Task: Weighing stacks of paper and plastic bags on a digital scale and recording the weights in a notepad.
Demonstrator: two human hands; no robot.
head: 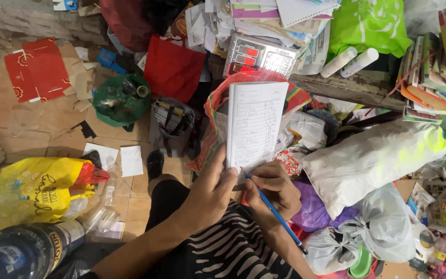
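above the lap, left hand (210, 188) grips notepad (255, 126) (handwritten), right hand (274, 188) clasps pen (277, 214).

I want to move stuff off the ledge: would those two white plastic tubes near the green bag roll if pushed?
Probably: the two white plastic tubes look round and lie on their sides. They seem light and stiff.

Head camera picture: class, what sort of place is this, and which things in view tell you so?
Probably a scrap or recycling collection spot: a digital weighing scale, stacked old papers and books, sacks of sorted waste, and a tally notepad being written on with a blue pen.
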